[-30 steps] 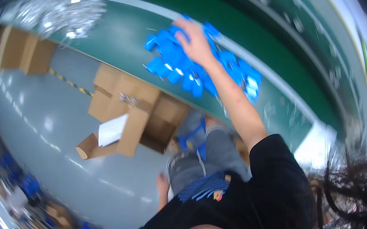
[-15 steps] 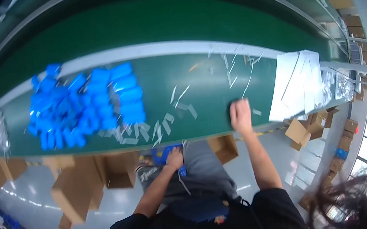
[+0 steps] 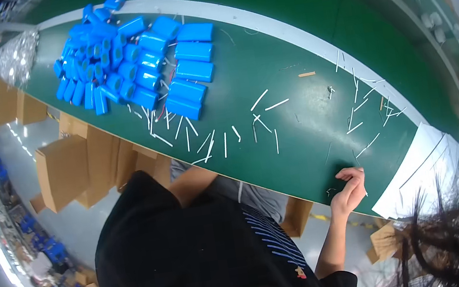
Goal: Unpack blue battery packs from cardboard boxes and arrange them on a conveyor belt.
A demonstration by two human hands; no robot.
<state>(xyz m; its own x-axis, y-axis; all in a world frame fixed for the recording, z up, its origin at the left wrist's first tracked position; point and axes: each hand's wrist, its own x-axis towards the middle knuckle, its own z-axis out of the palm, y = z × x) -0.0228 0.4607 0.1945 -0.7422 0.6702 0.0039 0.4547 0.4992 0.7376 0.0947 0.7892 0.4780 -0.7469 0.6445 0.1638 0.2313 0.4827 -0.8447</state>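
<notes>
While many blue packs (image 3: 151, 42) are lying far leftward on the desk (image 3: 307, 156), the left hand is hiding from view, state untellable. Nearer, the right hand (image 3: 350, 191) is resting by the near edge, fingers curled inward, any pinch unclear; a white strip (image 3: 368, 146) is lying just beyond, long axis slanting up-right, with white sheets (image 3: 411, 182) lying just right.

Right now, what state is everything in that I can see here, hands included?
Right hand: fingers curled, at the table; whether it holds anything is unclear.
Left hand: hidden from view.
Blue packs: some heaped, others laid in rows.
White strips: loose, scattered.
White sheets: lying on the table's right end.
Cardboard box at left: flaps open.
</notes>
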